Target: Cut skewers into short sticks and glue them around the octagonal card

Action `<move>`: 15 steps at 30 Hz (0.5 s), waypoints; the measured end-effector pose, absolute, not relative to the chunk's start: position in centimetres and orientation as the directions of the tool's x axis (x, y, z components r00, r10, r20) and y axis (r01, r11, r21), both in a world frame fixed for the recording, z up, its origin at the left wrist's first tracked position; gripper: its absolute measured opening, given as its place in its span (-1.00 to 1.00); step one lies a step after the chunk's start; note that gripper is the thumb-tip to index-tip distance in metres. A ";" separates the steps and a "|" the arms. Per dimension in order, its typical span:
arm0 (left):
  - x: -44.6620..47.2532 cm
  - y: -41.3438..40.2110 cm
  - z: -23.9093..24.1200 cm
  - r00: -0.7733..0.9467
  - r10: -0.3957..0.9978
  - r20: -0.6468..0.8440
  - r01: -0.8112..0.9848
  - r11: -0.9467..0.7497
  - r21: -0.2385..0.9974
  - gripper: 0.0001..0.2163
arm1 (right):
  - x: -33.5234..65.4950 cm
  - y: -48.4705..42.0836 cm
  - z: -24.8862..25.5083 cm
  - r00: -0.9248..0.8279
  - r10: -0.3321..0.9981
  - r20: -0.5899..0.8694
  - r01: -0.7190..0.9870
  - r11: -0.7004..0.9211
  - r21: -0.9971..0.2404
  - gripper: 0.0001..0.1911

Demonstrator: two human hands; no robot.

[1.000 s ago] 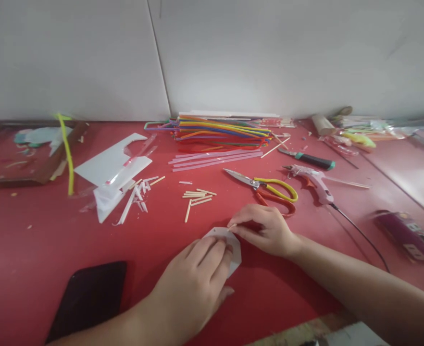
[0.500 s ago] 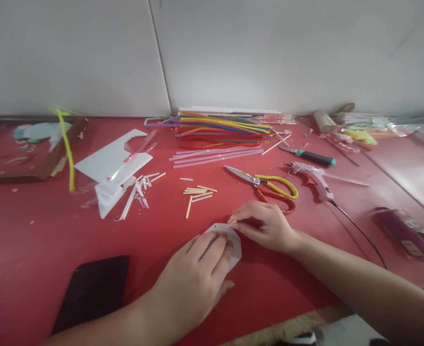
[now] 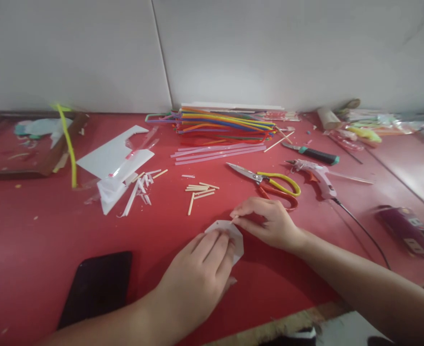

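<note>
My left hand (image 3: 197,276) lies flat, fingers stretched out, pressing a small white card piece (image 3: 233,235) onto the red table (image 3: 46,230). My right hand (image 3: 266,222) is closed in a pinch on a short wooden stick (image 3: 234,219), whose tip touches the card's upper right edge. Several more cut wooden sticks (image 3: 199,190) lie just beyond the card.
Yellow-and-orange scissors (image 3: 269,185), a pink glue gun (image 3: 316,175) with its cord, a green-handled knife (image 3: 315,154), coloured straws (image 3: 222,127), white card scraps (image 3: 118,166), a black phone (image 3: 96,286), a purple box (image 3: 406,229) and a brown tray (image 3: 20,144) surround the hands.
Both hands stay on the card and stick. The view has tilted slightly, so everything sits a little higher and to the right.
</note>
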State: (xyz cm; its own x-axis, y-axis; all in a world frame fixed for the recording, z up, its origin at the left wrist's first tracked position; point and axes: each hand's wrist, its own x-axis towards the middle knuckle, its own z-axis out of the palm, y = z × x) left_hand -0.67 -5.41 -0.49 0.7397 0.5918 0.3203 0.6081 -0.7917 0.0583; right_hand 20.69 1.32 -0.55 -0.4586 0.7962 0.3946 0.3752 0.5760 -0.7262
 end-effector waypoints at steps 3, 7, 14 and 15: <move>-0.7 -5.4 -0.4 0.737 0.591 0.327 0.611 -0.790 0.051 -0.67 | 20.8 1.2 -0.5 -0.447 0.814 0.372 0.394 0.552 -0.735 -0.99; -0.6 -5.5 -0.3 0.735 0.591 0.331 0.615 -0.787 0.040 -0.68 | 20.9 1.1 -0.5 -0.478 0.787 0.389 0.391 0.588 -0.708 -0.98; -0.6 -5.3 -0.2 0.739 0.585 0.334 0.611 -0.791 0.036 -0.71 | 20.5 0.9 -0.2 -0.437 0.805 0.400 0.397 0.572 -0.718 -0.98; -0.6 -5.3 -0.1 0.740 0.585 0.332 0.610 -0.792 0.035 -0.71 | 20.5 0.9 -0.2 -0.434 0.806 0.402 0.396 0.571 -0.718 -0.97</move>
